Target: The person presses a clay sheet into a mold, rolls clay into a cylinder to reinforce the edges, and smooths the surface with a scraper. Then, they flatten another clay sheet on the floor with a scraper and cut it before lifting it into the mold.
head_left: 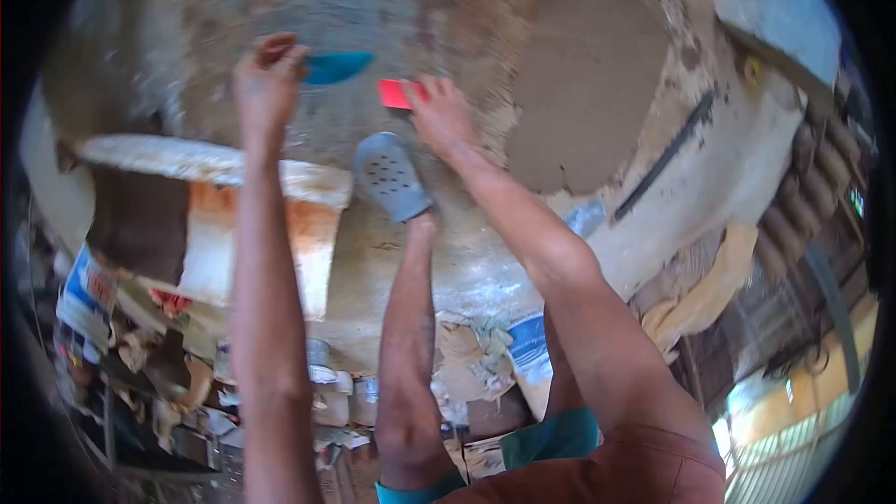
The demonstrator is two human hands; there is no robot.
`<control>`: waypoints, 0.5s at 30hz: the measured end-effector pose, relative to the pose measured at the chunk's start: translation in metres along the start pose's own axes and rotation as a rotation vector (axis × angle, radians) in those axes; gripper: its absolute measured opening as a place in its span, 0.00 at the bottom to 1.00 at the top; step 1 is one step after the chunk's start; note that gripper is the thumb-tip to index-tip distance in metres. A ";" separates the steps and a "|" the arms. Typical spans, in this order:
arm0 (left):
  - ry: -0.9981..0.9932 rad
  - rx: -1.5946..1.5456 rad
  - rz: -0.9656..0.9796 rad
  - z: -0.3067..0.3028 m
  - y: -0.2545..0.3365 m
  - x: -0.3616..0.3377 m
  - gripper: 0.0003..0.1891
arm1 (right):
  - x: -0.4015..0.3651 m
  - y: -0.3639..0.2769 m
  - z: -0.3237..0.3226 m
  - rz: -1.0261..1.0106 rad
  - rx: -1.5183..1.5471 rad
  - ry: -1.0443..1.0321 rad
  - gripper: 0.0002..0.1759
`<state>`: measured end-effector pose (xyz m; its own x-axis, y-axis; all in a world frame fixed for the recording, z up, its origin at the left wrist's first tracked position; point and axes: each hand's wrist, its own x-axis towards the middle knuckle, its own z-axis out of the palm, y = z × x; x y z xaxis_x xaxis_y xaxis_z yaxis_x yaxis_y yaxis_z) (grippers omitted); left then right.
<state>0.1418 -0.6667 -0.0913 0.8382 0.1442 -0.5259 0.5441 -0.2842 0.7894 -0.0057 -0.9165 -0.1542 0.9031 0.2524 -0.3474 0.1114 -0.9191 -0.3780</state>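
My left hand (266, 79) is raised against a rough grey plastered wall (392, 0) and grips a blue curved tool (336, 66) whose blade sticks out to the right. My right hand (441, 115) presses a small red flat piece (396, 93) against the same wall. Both arms reach up and forward. Between them my leg rises, and its foot in a grey perforated clog (392, 175) rests on the wall's lower part.
A smooth brown patch of fresh plaster (583, 75) lies to the right. A white and orange ledge (215, 205) juts out at left. Below are bags, cans and debris (327, 383). A dark strip (667, 157) runs along the whitish wall at right.
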 end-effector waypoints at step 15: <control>0.072 0.577 0.207 0.038 0.012 -0.134 0.39 | -0.230 0.074 -0.130 0.656 0.682 -0.217 0.14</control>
<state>0.0348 -0.7258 -0.0238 0.9356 0.0893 -0.3417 0.2799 -0.7774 0.5633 -0.1508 -1.0821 0.0094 0.5967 -0.1344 -0.7911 -0.7131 -0.5410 -0.4459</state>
